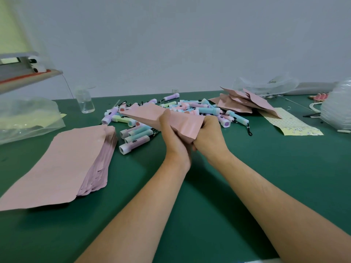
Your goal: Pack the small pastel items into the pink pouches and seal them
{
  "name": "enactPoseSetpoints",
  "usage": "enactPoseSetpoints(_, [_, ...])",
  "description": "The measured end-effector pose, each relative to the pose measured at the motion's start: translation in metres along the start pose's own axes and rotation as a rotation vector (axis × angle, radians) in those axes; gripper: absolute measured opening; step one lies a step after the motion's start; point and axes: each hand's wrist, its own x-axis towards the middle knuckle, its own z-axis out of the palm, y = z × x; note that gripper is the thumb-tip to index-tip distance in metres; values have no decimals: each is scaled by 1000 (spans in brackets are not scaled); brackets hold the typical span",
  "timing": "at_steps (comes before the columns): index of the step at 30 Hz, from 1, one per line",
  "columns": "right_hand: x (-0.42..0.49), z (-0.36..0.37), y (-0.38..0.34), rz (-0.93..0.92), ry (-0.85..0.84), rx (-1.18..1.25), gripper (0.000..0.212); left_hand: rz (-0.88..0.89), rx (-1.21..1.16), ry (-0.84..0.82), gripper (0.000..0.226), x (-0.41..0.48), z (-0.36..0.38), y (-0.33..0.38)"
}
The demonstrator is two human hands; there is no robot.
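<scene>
Both hands hold one pink pouch [152, 115] above the green table, its far end pointing up and left. My left hand [173, 135] grips its near end from the left, and my right hand [209, 135] pinches the same end from the right. Behind the pouch lies a heap of small pastel flashlights [207, 110], with a few more [135, 138] just left of my hands. A thick stack of flat pink pouches [62, 160] lies at the left. A loose pile of pink pouches [241, 101] sits at the back right. Whether the held pouch has anything inside is hidden.
A clear plastic cup [85, 100] stands at the back left beside a clear plastic bag [26, 118]. A yellow patterned sheet [290, 122] lies at the right, with clear wrapped bundles [336, 109] beyond it. A shelf [28, 74] juts in at upper left.
</scene>
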Motion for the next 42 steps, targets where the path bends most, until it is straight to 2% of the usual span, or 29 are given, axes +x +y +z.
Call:
enactPoseSetpoints(3, [4,-7,-4,-35,-24,-227,18,-8,-68,-45,42,-1,2,-5])
enactPoseSetpoints(6, [1,-17,-19,-40,-223,-309,26,-44,-130,-90,61,3,-4,2])
enactPoseSetpoints(8, [-4,-18,-27,-77,-286,-314,26,-85,-201,-132,69,6,-11,9])
enactPoseSetpoints(11, [-12,-15,-33,-219,-288,-356,25,-134,-304,-140,67,12,-20,18])
enactPoseSetpoints(13, [-15,-15,-36,-299,-300,-373,41,-157,-359,-135,67,15,-23,23])
enactPoseSetpoints(19, [-16,-19,-37,-440,-277,-475,55,-221,-430,-231,96,16,-28,30])
enactPoseSetpoints(25, [-15,-18,-33,-496,-302,-658,58,-219,-355,-170,77,18,-24,26])
enactPoseSetpoints(28, [-15,-18,-32,-484,-283,-652,47,-184,-269,-223,69,21,-22,24])
enactPoseSetpoints(32, [-15,-18,-32,-486,-276,-622,36,-151,-161,-332,73,19,-20,25])
enactPoseSetpoints(38, [-12,-15,-30,-475,-292,-729,50,-75,-105,-408,58,19,-22,30])
enactPoseSetpoints(42, [-14,-13,-28,-552,-288,-695,49,-81,-128,-355,55,22,-26,31])
